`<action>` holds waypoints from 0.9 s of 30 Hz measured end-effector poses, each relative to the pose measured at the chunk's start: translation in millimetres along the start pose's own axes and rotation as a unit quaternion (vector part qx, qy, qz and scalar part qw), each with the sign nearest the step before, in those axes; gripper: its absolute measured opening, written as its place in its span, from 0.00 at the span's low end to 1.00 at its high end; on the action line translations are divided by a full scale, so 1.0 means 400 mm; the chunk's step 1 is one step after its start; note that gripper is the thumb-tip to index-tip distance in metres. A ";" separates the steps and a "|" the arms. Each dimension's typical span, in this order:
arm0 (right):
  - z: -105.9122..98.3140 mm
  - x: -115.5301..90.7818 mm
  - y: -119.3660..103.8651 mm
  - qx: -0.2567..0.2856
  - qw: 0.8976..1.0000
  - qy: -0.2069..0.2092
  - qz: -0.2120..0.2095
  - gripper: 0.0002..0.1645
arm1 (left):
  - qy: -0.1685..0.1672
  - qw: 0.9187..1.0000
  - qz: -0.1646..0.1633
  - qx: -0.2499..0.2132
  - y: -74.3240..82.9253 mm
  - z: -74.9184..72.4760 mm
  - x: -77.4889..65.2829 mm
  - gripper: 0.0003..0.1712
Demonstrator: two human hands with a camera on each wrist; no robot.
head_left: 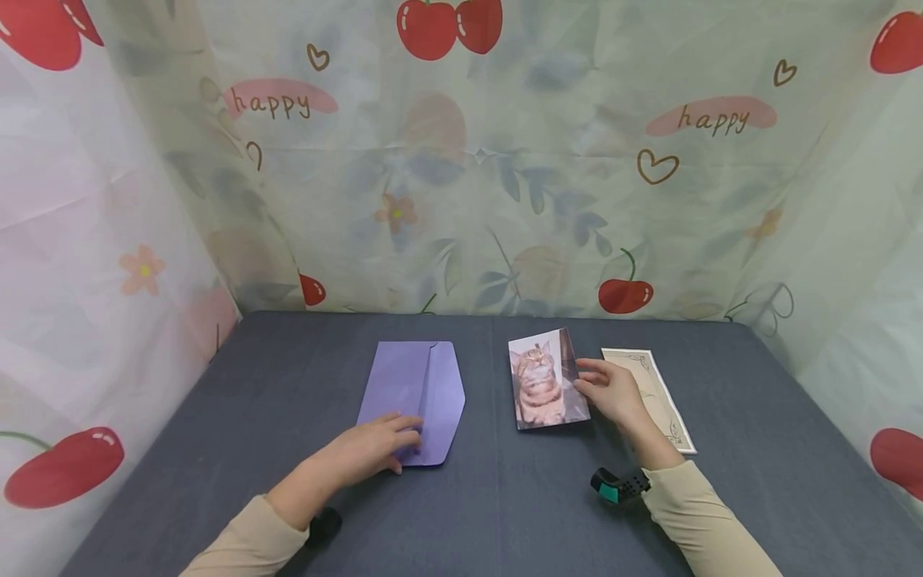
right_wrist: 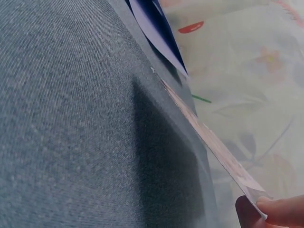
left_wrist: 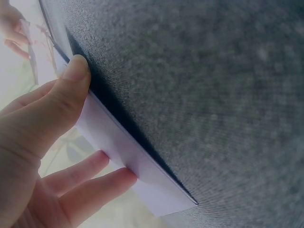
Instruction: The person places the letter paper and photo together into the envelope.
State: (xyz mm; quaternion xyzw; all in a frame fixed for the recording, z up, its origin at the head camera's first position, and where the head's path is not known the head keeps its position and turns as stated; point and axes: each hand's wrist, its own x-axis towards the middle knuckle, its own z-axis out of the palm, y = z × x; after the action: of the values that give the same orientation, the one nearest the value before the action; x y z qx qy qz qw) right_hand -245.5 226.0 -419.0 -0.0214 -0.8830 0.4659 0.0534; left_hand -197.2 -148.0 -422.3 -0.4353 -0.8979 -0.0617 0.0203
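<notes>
A purple envelope (head_left: 404, 369) lies left of the table's middle, its pointed flap toward the right. My left hand (head_left: 371, 450) holds its near end, thumb (left_wrist: 76, 71) at the edge and fingertips (left_wrist: 126, 175) on the upper face. Between finger and thumb, my right hand (head_left: 613, 393) pinches the right edge of a cat photo card (head_left: 537, 385). In the right wrist view the card (right_wrist: 213, 142) slants, casting a shadow on the cloth. A cream card with an ornate border (head_left: 663, 401) lies partly hidden behind my right hand and wrist.
Dark grey cloth covers the table (head_left: 497, 513). A patterned curtain (head_left: 476, 200) with cherries and hearts hangs along the back and sides. A black wrist strap (head_left: 620, 485) with a green part is at my right wrist.
</notes>
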 end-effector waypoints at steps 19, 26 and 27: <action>0.001 -0.005 -0.031 0.004 1.000 -0.002 -0.005 0.24 | 0.006 1.000 0.009 0.007 -0.001 -0.001 0.000 0.18; 0.001 -0.006 -0.038 0.012 1.000 -0.004 0.001 0.24 | 0.010 1.000 0.014 0.005 0.000 -0.003 -0.001 0.18; 0.001 -0.006 -0.039 0.014 1.000 -0.004 0.001 0.25 | 0.010 1.000 0.013 0.005 0.000 -0.003 -0.001 0.18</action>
State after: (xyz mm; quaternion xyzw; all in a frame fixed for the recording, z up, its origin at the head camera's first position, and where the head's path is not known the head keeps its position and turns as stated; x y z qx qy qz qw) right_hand -242.9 216.5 -406.6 -0.0195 -0.8766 0.4783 0.0493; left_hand -196.9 -148.5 -421.3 -0.4465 -0.8921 -0.0613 0.0317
